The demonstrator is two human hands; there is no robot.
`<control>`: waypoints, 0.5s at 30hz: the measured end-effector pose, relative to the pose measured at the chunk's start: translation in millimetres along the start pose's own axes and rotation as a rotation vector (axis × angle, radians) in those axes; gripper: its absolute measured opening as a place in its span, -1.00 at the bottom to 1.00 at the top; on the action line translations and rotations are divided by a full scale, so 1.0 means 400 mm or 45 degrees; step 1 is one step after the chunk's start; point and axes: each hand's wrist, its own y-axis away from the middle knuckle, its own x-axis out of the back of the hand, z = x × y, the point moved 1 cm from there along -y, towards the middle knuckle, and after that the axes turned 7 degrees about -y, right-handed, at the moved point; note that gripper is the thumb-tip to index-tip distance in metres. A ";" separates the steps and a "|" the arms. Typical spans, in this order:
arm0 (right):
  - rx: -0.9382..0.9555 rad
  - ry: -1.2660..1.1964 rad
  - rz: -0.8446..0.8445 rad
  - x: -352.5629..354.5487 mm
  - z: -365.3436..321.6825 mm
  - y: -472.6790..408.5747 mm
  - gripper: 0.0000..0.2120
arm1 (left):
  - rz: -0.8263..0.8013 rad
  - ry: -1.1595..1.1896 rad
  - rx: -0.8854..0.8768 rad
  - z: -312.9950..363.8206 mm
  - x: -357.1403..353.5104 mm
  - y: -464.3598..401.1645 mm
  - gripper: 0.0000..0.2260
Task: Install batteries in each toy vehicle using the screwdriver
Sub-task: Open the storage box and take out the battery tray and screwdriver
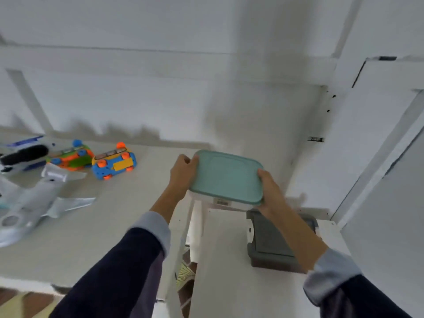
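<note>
Teal-lidded container (226,177), clear-walled below the lid, held between both hands above the gap separating the worktop (103,226) from a lower white shelf (220,260). The left hand (183,174) grips the container's left edge, its fingers curled over the lid rim; the right hand (271,191) grips the near right corner, thumb on the lid and the other fingers hidden beneath. Contents cannot be seen through the lid, and no screwdriver or batteries are visible anywhere in view; the container may hold them, but this is only a judgement. The task's vehicles lie on the worktop well to the left of the container: a blue-and-yellow toy car (114,162) resting underside up, an orange-and-green toy car (72,157) just beyond it, a silver toy aeroplane (34,203) nearer the viewer, and a white-and-blue toy (23,152) farthest left. Directly below the container's right corner sits a grey lidded box (273,239) on the shelf. Risks from this position: the grip bears partly on the lid, so a loosely seated lid could come free and let the body drop into the gap; a tilt in transit could scatter small contents; a careless set-down could knock the blue-and-yellow toy car.
</note>
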 end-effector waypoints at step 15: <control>-0.072 0.074 0.212 -0.399 0.325 0.053 -0.70 | 0.179 0.028 0.052 -0.321 0.368 -0.094 -0.88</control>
